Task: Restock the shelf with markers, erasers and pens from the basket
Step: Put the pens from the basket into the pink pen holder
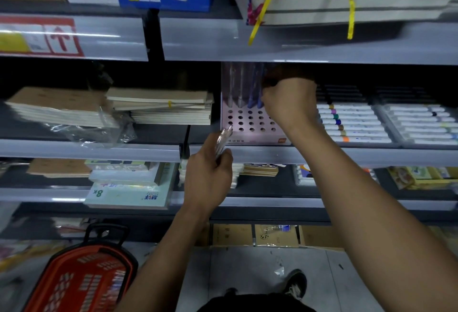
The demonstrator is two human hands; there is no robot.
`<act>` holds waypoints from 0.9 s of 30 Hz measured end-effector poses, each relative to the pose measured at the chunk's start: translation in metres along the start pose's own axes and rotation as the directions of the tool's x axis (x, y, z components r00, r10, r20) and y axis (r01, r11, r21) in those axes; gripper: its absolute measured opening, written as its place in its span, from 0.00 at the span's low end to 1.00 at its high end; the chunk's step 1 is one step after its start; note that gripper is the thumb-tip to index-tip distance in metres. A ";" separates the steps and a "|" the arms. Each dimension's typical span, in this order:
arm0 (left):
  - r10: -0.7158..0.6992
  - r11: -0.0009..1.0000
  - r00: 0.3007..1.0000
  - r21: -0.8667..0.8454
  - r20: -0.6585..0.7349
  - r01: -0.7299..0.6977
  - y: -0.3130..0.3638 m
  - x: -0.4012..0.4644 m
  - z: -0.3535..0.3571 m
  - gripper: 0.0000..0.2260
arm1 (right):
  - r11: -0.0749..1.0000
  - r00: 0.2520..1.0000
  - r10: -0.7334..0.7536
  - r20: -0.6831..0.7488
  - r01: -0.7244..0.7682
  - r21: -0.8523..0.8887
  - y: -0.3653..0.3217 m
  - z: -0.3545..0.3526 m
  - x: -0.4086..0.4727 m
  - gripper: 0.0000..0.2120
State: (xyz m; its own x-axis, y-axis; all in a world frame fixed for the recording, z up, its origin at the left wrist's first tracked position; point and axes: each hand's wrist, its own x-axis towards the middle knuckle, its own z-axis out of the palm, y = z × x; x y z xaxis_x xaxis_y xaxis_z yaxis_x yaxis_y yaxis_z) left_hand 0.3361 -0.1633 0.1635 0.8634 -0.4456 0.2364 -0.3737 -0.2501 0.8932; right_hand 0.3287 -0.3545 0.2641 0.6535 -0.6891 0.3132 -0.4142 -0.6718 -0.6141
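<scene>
- Basket [81,277]: red, black handle, on the floor below and left of both hands; contents blurred
- Left hand [208,175]: fingers curled round a bunch of clear pens [223,141], tips pointing up and away, in front of the shelf edge [322,155]
- Pen rack [250,123]: pale pink, rows of round holes, on the shelf just above the left hand; most holes bare
- Standing pens [247,88]: several upright in the rack's back row, just left of the right hand
- Right hand [288,103]: back toward the camera, fingers curled at the rack's back row, touching the rightmost pen; whether it grips one, cannot tell
- Markers [354,123]: white barrels, coloured bands, lying in trays just right of the right hand
- Notebooks [161,105]: stacked on the same shelf, well left of both hands
</scene>
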 end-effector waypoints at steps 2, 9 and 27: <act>0.019 0.998 1.000 -0.057 0.002 -0.019 0.002 -0.001 0.000 0.14 | 0.999 1.000 0.011 -0.022 -0.011 0.031 0.000 -0.001 0.000 0.10; -0.061 0.911 0.998 -0.410 -0.017 0.048 0.011 -0.001 0.001 0.04 | 0.999 0.991 -0.048 -0.121 0.046 -0.014 0.011 0.000 -0.021 0.14; 0.007 0.879 1.000 -0.477 -0.001 -0.007 0.023 -0.012 0.007 0.08 | 0.808 0.978 -0.129 0.166 0.006 0.590 0.020 0.024 -0.125 0.07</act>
State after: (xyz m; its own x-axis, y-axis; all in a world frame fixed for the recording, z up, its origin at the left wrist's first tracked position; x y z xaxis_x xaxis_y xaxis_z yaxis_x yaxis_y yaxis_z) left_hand 0.3144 -0.1699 0.1789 0.8612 -0.4463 0.2432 -0.1727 0.1931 0.9659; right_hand 0.2539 -0.2757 0.1951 0.7975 -0.5420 0.2650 0.0431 -0.3869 -0.9211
